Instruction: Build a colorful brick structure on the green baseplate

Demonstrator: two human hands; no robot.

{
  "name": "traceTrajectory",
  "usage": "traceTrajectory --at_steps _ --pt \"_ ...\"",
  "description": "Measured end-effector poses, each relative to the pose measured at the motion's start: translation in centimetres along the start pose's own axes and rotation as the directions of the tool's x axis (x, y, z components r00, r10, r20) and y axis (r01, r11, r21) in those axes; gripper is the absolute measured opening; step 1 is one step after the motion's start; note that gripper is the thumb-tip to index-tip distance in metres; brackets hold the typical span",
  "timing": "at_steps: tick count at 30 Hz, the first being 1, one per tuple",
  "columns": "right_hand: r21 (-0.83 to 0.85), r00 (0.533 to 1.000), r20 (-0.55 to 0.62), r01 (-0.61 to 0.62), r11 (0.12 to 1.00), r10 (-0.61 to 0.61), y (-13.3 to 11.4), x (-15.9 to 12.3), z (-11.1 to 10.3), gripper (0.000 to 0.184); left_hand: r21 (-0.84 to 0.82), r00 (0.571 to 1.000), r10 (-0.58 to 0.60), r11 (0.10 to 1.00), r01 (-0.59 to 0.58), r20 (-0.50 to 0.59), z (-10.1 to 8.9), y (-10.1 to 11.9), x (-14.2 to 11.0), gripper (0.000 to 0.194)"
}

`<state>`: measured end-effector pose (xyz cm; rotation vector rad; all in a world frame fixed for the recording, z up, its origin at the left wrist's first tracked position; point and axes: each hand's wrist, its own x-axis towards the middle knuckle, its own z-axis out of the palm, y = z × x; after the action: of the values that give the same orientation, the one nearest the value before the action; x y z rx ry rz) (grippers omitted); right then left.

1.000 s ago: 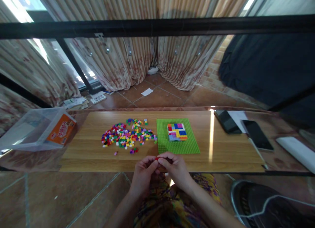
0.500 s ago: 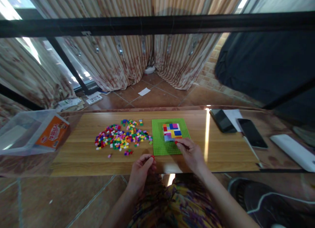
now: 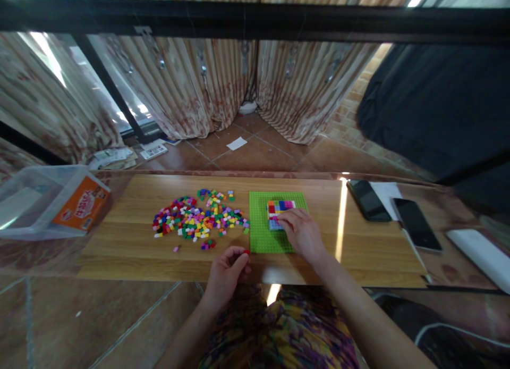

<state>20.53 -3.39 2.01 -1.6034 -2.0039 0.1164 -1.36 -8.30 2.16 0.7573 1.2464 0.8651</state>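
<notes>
My left hand (image 3: 228, 273) is closed in a pinch on a small red toy brick (image 3: 247, 251), near the table's front edge and just off the baseplate's front left corner. A green studded baseplate (image 3: 258, 238) lies flat on the table. On it stands a low block build (image 3: 273, 223) of many colours, with red, orange, blue, pink and white on top. My right hand (image 3: 305, 236) reaches over this build from the front right. Its thumb and fingers are pinched together at the top of the build, hiding part of it and whatever is between the fingertips.
A spread of loose coloured bricks (image 3: 195, 217) lies left of the baseplate on the wooden table (image 3: 119, 252). A clear plastic bin (image 3: 43, 199) with an orange label stands at the far left. Two dark phones (image 3: 368, 200) and a white oblong object (image 3: 480, 254) lie to the right.
My right hand has moved from the build's front edge to over its top; the red brick seen in its fingers is now hidden. My left hand keeps its red brick. The view has shifted slightly.
</notes>
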Motion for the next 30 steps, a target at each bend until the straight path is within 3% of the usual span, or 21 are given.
traceTrajectory --at_steps 9,17,25,30 --pt "-0.005 0.999 -0.034 0.030 1.000 -0.030 -0.3 -0.2 0.1 0.025 0.017 1.000 -0.001 1.000 0.001 0.027 -0.2 -0.4 0.3 0.035" --pt "-0.012 0.981 -0.172 -0.089 0.996 0.085 -0.9 -0.6 0.8 0.020 0.028 1.000 0.000 1.000 -0.001 0.029 -0.2 -0.3 0.2 0.034" --pt "-0.257 0.987 -0.151 -0.086 0.963 0.047 -2.2 -2.4 1.6 0.029 0.029 1.000 0.004 1.000 -0.004 0.022 -0.2 -0.5 0.2 0.034" --pt "-0.300 0.990 -0.136 -0.074 0.951 0.034 -2.2 -2.9 2.0 0.030 0.041 0.999 0.006 0.999 -0.008 0.033 0.0 -0.4 0.1 0.032"
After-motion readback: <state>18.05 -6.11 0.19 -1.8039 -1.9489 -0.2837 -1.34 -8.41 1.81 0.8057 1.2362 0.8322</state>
